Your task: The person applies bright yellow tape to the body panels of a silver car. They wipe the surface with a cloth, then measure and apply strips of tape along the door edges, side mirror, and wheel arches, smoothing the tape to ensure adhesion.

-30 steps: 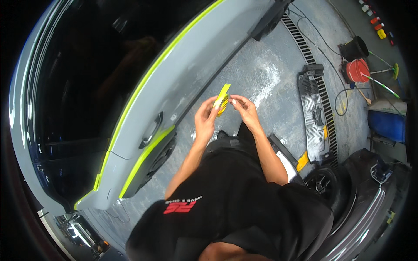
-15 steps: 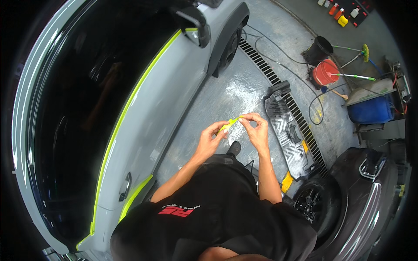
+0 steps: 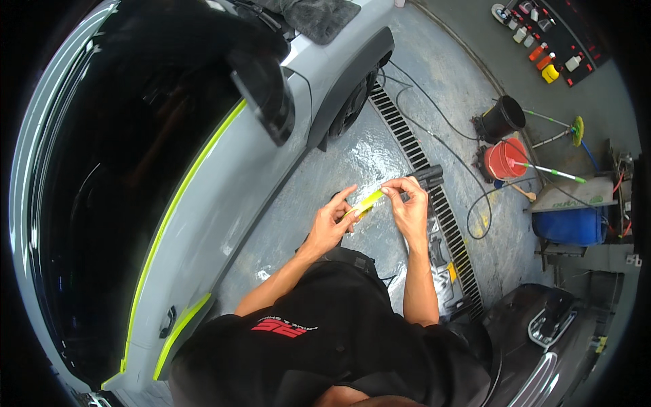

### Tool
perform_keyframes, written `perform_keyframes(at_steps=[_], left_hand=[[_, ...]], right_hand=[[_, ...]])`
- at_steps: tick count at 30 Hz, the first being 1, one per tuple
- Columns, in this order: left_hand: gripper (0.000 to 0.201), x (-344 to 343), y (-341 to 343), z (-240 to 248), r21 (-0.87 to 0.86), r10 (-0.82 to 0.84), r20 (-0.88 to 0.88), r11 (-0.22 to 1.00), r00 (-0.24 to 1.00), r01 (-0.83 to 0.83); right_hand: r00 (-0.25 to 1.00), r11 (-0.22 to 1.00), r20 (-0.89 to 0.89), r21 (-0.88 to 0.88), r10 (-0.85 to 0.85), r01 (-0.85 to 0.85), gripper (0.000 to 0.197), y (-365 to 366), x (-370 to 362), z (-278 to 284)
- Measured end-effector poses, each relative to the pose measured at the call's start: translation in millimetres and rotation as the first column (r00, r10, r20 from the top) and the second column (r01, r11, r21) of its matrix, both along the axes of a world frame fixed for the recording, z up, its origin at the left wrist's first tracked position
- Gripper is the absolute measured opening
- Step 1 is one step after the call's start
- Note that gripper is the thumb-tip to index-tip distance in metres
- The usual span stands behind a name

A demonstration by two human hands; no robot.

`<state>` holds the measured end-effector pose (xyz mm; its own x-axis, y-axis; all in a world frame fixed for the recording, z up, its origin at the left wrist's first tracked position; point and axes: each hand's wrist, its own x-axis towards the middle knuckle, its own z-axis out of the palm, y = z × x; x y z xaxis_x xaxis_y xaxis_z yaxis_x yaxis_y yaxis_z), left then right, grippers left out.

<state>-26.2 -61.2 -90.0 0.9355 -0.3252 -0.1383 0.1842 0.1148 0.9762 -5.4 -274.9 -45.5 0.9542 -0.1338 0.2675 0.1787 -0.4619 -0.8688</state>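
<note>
A short length of bright yellow-green masking tape (image 3: 369, 199) stretches between my two hands, in front of my body and above the wet floor. My left hand (image 3: 330, 221) grips its lower end with thumb and fingers, the index finger sticking out. At the upper end, my right hand (image 3: 409, 207) pinches the tape between thumb and fingertips. To my left stands a grey car (image 3: 224, 183) with a strip of the same coloured tape (image 3: 178, 197) along the lower edge of its dark window. Another tape patch (image 3: 182, 336) lies below the door handle (image 3: 168, 321).
A dark side mirror (image 3: 268, 102) juts from the car, and a grey towel (image 3: 319, 17) lies on its hood. A floor drain (image 3: 400, 122), a hose (image 3: 434, 129), a black bucket (image 3: 503, 117) and a red bucket (image 3: 505, 160) are to the right. Behind them is a dark car (image 3: 536, 339).
The tape between my hands is now straighter and longer, with my right hand farther from my left. My view has shifted forward along the car, bringing the towel into sight.
</note>
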Motion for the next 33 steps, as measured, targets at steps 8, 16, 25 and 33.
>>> perform_keyframes(at_steps=[8,16,25,33], left_hand=[[0.055,161,-40,17,0.069,0.082,0.145,0.993,0.986,-0.093],[0.044,283,-69,43,0.173,0.181,0.269,0.957,0.946,-0.232],[0.034,431,-128,44,0.500,0.332,0.285,0.748,0.899,-0.436],[0.021,594,-197,72,0.780,0.409,0.225,0.468,0.884,-0.415]], right_hand=[[0.972,0.950,0.151,-0.229,-0.182,0.214,0.006,-82,227,11],[0.973,0.922,0.150,-0.321,-0.176,0.217,0.012,-221,500,43],[0.996,0.988,-0.004,-0.120,-0.093,0.092,0.013,-331,840,-97],[0.942,0.971,-0.323,0.241,0.086,-0.006,0.010,-311,1004,-301]])
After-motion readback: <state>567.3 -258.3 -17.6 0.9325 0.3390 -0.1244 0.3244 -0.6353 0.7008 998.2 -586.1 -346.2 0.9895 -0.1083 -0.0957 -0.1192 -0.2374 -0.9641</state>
